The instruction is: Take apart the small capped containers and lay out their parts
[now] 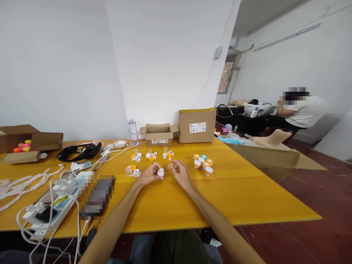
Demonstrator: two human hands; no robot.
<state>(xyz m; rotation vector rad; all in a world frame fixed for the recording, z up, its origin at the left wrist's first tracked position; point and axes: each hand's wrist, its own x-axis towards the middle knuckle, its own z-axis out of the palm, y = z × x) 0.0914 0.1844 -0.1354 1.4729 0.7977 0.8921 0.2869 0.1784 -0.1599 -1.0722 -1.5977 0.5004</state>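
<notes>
My left hand (150, 175) is closed on a white round cap-like part (161, 172), held just above the table. A short way to its right, my right hand (180, 174) grips a small clear plastic cup (173, 166) between thumb and fingers; the fingers partly cover it. Beyond my hands lie small groups of parts: clear cups (165, 149), orange discs (151, 158), white discs (147, 156) and tiny white pieces. One more group with a clear cup (128, 171) sits left of my left hand. Several capped clear cups (209, 171) with white, orange and blue tops stand to the right.
An open cardboard box (158, 137), a closed carton (197, 126) and a water bottle (133, 132) line the wall. Left on the table (247, 198) are a power strip (59, 209), cables, a blurred dark object (97, 197) and a black strap (79, 151). A person (305, 110) sits far right.
</notes>
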